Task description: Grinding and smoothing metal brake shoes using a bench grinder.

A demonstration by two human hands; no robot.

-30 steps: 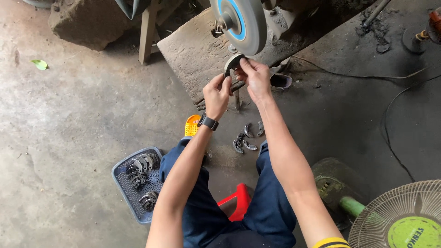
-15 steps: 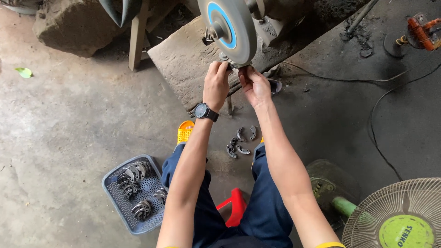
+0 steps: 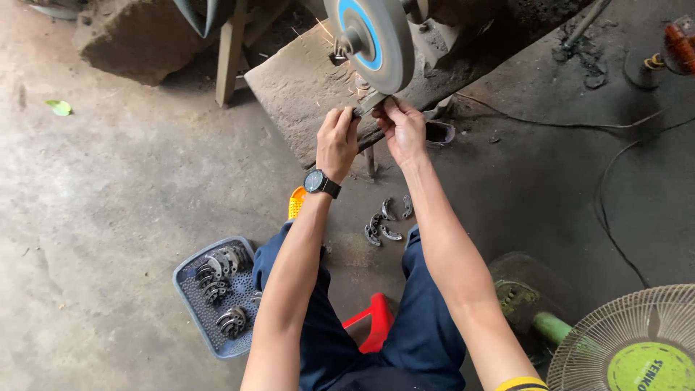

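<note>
Pressed one curved metal piece (image 3: pixel 369 103), clamped in fingers of left hand (image 3: pixel 337 141) and right hand (image 3: pixel 402 129), against grinding wheel (image 3: pixel 376 40) at 12 o'clock; few pieces (image 3: pixel 387 221) lay on the floor, many more in blue tray (image 3: pixel 194 304) at 8 o'clock.

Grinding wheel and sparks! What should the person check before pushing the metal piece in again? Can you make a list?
1. Both hands gripping the metal piece: ok, the left hand and right hand pinch it from either side.
2. Fingers away from the grinding wheel: not ok, the fingertips sit just below its rim.
3. Gloves on: not ok, both hands are bare.
4. Eye protection: cannot tell, the face is out of view.
5. Wristwatch away from the wheel: ok, it is well back on the left wrist.
6. Next parts within reach: ok, curved pieces lie on the floor and more fill the blue tray.
</note>
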